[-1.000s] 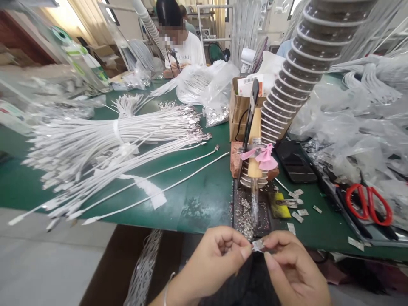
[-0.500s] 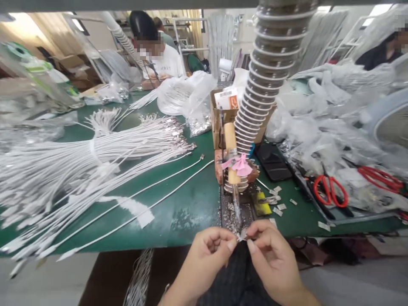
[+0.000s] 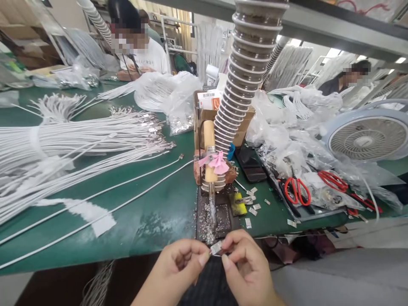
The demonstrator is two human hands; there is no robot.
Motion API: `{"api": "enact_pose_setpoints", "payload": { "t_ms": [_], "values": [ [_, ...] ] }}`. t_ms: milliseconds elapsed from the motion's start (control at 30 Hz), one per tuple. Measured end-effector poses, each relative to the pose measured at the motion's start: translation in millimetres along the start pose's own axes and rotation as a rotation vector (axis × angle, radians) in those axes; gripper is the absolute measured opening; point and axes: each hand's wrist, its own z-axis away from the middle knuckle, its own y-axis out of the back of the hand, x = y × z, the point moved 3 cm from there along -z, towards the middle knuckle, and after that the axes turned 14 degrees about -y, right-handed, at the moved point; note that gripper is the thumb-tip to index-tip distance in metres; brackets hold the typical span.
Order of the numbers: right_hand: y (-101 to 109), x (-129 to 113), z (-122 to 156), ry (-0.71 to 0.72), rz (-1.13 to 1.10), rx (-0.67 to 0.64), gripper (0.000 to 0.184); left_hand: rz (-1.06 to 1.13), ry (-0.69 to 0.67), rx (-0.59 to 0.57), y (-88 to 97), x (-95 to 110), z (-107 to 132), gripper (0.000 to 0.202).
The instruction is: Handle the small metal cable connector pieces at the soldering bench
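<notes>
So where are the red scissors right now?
In the head view the red scissors lie on the right of the green table, beside a black phone and under the crinkly plastic bags.

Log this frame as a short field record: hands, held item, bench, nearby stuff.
left hand: fingertips pinch the small metal shell
right hand: pinches the same shell from the other side
position: at the near edge of the green bench, just before the soldering iron
left of the iron: bundled white cables
right of the iron: loose metal shells, black phone, red scissors, fan
others: two people seated beyond the bench
</notes>
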Motion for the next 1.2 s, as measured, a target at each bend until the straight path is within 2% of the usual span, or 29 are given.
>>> {"api": "enact_pose_setpoints", "payload": {
  "t_ms": [267, 433, 633, 1200],
  "values": [
    [-1, -1, 0, -0.010, 0.009, 0.029, 0.014, -0.035, -0.003, -0.073, 0.8, 3, -1, 0.047],
    [-1, -3, -3, -0.010, 0.023, 0.022, 0.014, -0.027, -0.014, 0.000, 0.7, 9, -2, 0.040],
    [-1, -6, -7, -0.008, 0.045, 0.034, 0.014, 0.007, -0.063, -0.104, 3.7, -4, -6, 0.047],
    [-1, -2, -15, -0.040, 0.028, 0.029, 0.016, 0.029, -0.073, -0.082, 4.3, 1, -15, 0.044]
  ]
}}
